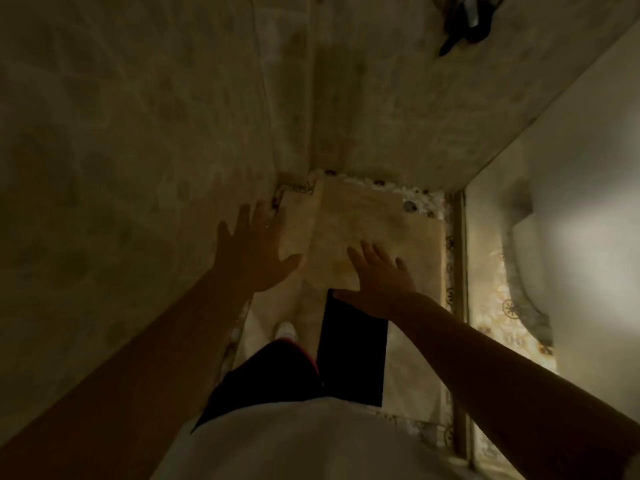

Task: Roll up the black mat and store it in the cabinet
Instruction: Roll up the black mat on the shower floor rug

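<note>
The black mat (353,355) lies flat on the floor of a dim, narrow shower-like space, a dark rectangle just right of my legs. My right hand (375,275) hovers above its far end with fingers spread and nothing in it. My left hand (254,247) reaches forward to the left of the mat, fingers apart and empty, close to the tiled wall. No cabinet is in view.
A beige mat (363,230) covers the pebble floor beyond the black one. Tiled walls (138,133) close in on the left and ahead. A glass panel with a metal frame (460,271) stands on the right, a toilet (571,258) behind it. My white shoe (285,330) rests on the floor.
</note>
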{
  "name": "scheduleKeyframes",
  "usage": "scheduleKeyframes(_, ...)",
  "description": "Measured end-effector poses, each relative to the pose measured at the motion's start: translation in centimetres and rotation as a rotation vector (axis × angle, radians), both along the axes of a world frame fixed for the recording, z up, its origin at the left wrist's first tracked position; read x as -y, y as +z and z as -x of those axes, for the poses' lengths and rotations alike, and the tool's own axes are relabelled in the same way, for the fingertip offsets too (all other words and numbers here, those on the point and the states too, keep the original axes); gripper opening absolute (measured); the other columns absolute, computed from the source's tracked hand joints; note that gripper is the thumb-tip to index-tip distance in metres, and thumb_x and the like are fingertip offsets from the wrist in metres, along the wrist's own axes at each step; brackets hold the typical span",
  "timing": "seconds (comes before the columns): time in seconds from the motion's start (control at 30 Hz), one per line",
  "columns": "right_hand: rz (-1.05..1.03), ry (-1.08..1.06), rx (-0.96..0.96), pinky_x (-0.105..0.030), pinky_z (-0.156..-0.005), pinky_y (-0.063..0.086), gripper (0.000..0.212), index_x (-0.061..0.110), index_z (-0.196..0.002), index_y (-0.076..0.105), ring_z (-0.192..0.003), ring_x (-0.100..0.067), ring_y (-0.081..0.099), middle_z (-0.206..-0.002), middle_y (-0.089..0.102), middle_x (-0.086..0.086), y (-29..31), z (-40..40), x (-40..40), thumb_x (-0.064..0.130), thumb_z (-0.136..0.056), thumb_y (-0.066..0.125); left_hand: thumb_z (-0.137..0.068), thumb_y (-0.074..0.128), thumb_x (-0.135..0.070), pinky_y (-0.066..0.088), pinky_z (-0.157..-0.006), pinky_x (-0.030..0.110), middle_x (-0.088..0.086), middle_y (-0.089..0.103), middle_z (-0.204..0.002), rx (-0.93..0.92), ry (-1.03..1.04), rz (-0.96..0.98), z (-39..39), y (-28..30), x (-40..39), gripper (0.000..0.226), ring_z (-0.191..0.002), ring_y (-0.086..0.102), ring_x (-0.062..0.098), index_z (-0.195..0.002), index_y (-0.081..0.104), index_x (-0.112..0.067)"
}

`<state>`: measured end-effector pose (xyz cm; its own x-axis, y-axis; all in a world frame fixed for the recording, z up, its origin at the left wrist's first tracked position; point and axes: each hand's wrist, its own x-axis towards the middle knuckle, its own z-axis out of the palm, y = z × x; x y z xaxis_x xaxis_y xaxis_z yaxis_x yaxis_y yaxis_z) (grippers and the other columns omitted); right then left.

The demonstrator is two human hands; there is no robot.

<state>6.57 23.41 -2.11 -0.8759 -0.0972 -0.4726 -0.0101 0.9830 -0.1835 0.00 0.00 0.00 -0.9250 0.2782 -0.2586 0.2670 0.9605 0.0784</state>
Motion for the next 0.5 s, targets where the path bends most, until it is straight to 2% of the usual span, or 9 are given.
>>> scheduleKeyframes(0.2,0.001,-0.110,0.002,-0.057,-0.114,0.007,0.098,0.030,-0.151,0.000,-0.147,-0.024,-0.006,-0.161,-0.007,-0.002,1.0,9.5,0.6,0.078,-0.077,0.043,-0.075,0.024,-0.080,0.014,-0.108,0.065,0.009,0.001,-0.162,-0.057,-0.109,0.012,9.5,0.7,1.3,0.092,-0.146,0.003,0.035,-0.149,-0.003,-0.033)
scheduleKeyframes(0.5,0.003,-0.180,-0.044,-0.056,-0.113,0.010,0.098,0.030,-0.150,0.002,-0.147,-0.023,-0.001,-0.162,-0.003,-0.001,1.1,19.0,-1.0,0.080,-0.075,0.041,-0.078,0.025,-0.077,0.008,-0.111,0.063,0.000,0.000,-0.162,-0.039,-0.205,-0.015,20.7,2.1,-1.4,0.088,-0.146,-0.003,0.027,-0.148,-0.007,-0.034)
